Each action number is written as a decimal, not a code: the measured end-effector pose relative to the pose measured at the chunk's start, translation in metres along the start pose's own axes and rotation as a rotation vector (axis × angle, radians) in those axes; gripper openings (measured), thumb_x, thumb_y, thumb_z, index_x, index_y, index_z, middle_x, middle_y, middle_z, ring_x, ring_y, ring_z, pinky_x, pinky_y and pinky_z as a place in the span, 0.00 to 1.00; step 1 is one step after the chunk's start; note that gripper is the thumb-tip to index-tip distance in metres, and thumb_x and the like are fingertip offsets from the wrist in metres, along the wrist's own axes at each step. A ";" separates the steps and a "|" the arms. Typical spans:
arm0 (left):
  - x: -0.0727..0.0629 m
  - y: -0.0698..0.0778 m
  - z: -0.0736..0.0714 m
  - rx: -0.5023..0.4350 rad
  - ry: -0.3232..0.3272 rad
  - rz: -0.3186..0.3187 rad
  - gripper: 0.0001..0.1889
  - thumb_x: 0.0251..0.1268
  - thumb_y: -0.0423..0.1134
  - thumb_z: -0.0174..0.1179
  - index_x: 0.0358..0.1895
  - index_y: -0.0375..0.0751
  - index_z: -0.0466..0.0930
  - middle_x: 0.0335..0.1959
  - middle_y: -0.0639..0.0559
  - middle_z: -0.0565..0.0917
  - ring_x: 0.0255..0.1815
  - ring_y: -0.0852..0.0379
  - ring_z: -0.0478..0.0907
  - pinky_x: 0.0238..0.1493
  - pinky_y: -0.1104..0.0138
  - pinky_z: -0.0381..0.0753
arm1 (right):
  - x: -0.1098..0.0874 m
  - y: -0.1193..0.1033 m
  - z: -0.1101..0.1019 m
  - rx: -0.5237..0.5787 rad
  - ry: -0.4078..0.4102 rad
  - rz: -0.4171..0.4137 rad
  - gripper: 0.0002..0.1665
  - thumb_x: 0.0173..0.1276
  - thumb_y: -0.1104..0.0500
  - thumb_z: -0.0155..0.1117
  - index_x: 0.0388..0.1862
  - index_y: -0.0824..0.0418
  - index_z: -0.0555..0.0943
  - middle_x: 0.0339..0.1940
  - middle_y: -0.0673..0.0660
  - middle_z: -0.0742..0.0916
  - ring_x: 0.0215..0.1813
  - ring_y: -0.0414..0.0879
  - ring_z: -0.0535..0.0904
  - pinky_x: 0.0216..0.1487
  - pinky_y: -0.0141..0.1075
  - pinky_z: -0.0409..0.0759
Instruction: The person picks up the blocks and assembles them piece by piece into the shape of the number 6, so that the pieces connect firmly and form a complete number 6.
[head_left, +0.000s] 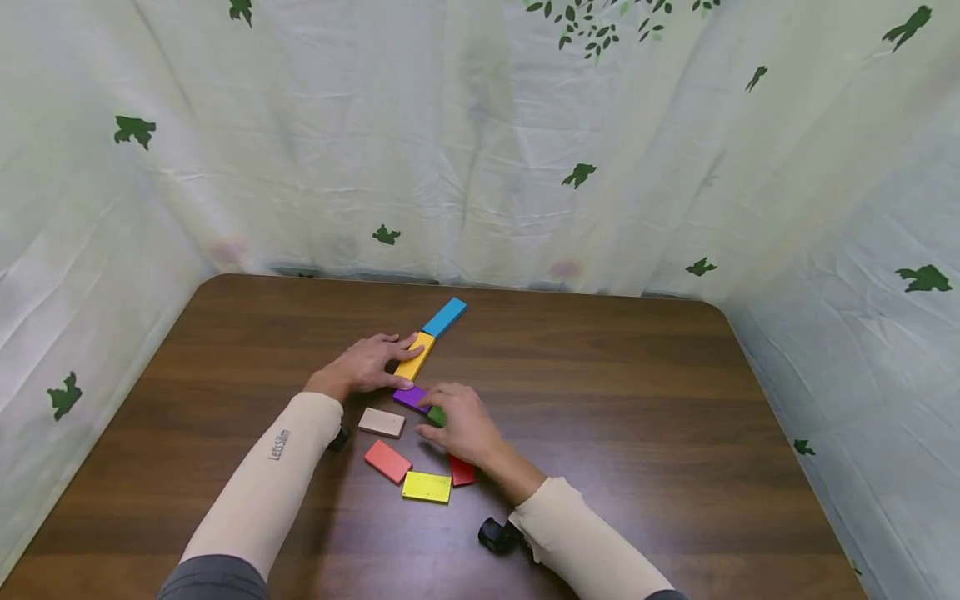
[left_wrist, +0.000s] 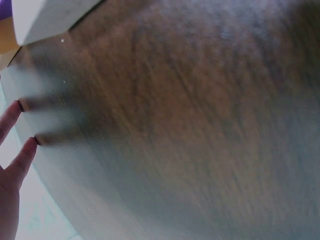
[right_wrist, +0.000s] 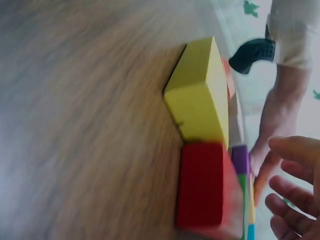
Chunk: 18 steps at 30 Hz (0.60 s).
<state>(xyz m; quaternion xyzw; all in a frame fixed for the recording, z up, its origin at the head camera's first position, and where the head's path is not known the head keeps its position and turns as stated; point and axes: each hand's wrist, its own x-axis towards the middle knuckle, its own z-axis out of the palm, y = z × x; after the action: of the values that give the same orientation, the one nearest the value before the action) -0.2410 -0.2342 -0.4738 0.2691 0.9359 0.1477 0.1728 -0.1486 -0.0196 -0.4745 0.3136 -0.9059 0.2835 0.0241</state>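
Note:
My left hand lies spread at an orange-yellow block. Its fingertips reach over that block, and its thumb is at the near end, beside a purple block. A blue block continues the line at the far end. Over a green block is my right hand, fingers loosely bent and partly covering it. The right wrist view shows a gap between these fingers and the green block. A red block lies below the right hand, partly hidden by it.
A yellow block, a coral block and a pale wooden block curve round toward the purple one. All lie on the brown wooden table. A whitish curtain with green leaf prints stands behind it.

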 end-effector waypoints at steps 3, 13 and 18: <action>0.000 0.000 0.000 0.001 -0.001 -0.002 0.40 0.60 0.60 0.60 0.72 0.47 0.61 0.76 0.45 0.56 0.73 0.34 0.52 0.67 0.38 0.53 | -0.005 0.008 0.000 0.014 0.029 0.063 0.19 0.57 0.54 0.75 0.46 0.59 0.86 0.46 0.53 0.85 0.51 0.47 0.79 0.57 0.41 0.74; 0.000 0.000 0.000 0.008 0.009 0.009 0.39 0.61 0.59 0.61 0.72 0.45 0.62 0.75 0.44 0.57 0.73 0.33 0.53 0.67 0.38 0.55 | -0.017 0.024 0.005 0.058 0.070 0.218 0.19 0.56 0.54 0.74 0.44 0.62 0.86 0.38 0.52 0.84 0.42 0.45 0.78 0.44 0.36 0.75; 0.001 0.001 0.000 0.010 -0.005 -0.003 0.40 0.61 0.60 0.60 0.72 0.46 0.62 0.76 0.44 0.57 0.73 0.34 0.53 0.67 0.38 0.55 | -0.019 0.026 0.008 0.054 0.056 0.252 0.19 0.56 0.53 0.73 0.44 0.61 0.87 0.38 0.52 0.85 0.43 0.47 0.78 0.44 0.38 0.75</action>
<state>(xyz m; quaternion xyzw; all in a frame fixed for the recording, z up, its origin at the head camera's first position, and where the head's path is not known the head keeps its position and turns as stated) -0.2411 -0.2332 -0.4739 0.2687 0.9366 0.1423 0.1739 -0.1477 0.0034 -0.4983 0.1901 -0.9291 0.3173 0.0051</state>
